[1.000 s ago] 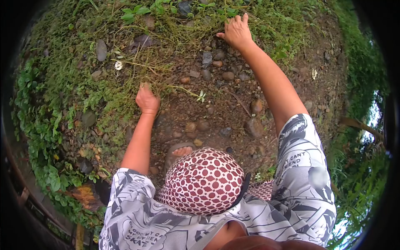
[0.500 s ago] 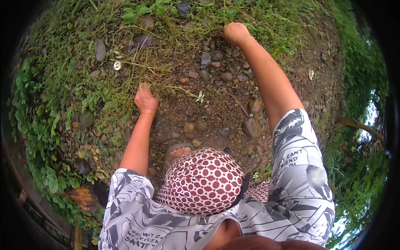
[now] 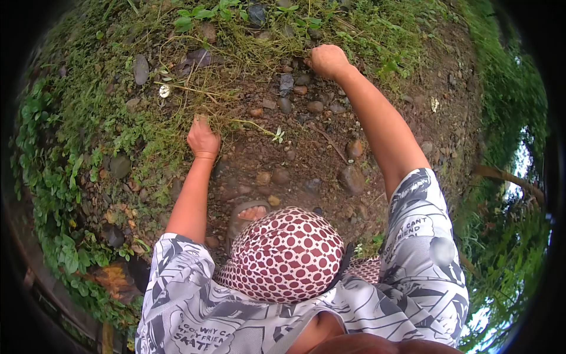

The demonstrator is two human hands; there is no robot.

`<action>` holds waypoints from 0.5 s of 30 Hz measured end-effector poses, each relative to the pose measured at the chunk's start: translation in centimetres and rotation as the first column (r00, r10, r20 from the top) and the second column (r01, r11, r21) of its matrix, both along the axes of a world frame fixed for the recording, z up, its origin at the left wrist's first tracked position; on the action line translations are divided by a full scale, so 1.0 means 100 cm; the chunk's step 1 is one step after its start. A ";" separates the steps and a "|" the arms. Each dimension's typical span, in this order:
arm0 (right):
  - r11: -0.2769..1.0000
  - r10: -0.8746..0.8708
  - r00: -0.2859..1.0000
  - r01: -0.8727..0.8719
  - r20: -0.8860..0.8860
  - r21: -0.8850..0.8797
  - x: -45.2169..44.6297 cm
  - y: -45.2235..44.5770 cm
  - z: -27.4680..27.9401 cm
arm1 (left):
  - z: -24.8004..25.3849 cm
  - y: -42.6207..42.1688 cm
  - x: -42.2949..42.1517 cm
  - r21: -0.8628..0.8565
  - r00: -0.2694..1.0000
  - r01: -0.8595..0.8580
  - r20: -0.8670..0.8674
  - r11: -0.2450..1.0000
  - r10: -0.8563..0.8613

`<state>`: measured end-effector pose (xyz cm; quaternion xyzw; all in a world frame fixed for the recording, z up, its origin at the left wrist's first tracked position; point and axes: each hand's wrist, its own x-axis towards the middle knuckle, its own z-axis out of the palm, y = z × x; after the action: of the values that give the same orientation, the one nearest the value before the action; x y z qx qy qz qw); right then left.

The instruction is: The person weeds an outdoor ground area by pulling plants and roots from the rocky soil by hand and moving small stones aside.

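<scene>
My left hand (image 3: 203,140) is closed around stringy weeds (image 3: 223,113), whose stems trail over the soil ahead of it and to its right. Farther forward, my right hand (image 3: 328,61) makes a fist low at the edge of a mat of green and yellowish weeds (image 3: 277,46). Its fingertips point down and are partly hidden, gripping at the weeds there. One thin stem with a small pale leafy tip (image 3: 278,135) lies on bare soil between my arms.
Stones (image 3: 285,85) dot the brown soil between my hands. A flat grey stone (image 3: 141,69) and a whitish round bit (image 3: 164,91) lie left. My sandalled foot (image 3: 252,212) shows beside my patterned knee (image 3: 289,253). Leafy plants (image 3: 71,253) grow along the left; a branch (image 3: 507,177) is at right.
My right hand has drawn back slightly toward me, at the edge of the weed mat. My left hand has stayed nearly in place, still closed on its weeds.
</scene>
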<state>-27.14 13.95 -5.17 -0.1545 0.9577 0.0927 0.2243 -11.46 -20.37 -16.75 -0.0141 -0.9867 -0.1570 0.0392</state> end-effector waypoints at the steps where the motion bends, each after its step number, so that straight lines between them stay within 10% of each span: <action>1: 0.999 -0.028 1.000 0.027 -0.013 -0.024 0.004 0.004 0.001 | -0.001 0.001 -0.002 0.011 1.000 -0.008 -0.007 1.000 0.008; 15: 0.943 -0.183 0.979 0.150 -0.086 -0.296 0.051 0.018 -0.012 | 0.002 0.002 -0.001 -0.027 1.000 -0.006 0.021 1.000 0.006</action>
<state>-22.05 15.76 -6.41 -0.0985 0.9817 -0.0583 0.1521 -11.57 -20.20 -16.56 -0.0100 -0.9892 -0.1436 0.0293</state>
